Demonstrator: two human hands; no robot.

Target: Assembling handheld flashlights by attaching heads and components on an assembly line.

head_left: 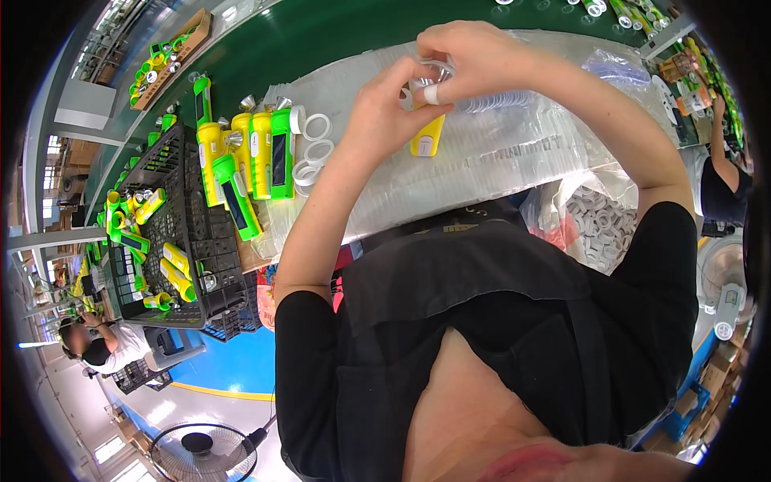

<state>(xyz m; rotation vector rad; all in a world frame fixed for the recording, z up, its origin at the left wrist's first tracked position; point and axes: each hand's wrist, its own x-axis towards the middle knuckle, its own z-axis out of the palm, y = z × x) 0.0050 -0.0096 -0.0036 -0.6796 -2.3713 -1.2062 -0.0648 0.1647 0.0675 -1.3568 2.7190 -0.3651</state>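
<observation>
Both my hands meet over the plastic-covered bench around the head of a yellow flashlight (428, 138), whose lower body points toward me. My left hand (384, 108) is closed on the flashlight's head from the left, partly hiding it. At the top of the flashlight, my right hand (475, 58) pinches a clear round lens (436, 72). A white band wraps a finger of that hand. To the left lie loose white rings (317, 127), beside several yellow and green flashlights (261, 153) with bare reflectors. A row of clear discs (499, 101) rests right of my hands.
A black crate (193, 265) holding more flashlights stands at the left. At the right, below the bench edge, is a bag of white rings (598, 229). A green conveyor surface (321, 36) runs along the back. Other people sit at far left and far right.
</observation>
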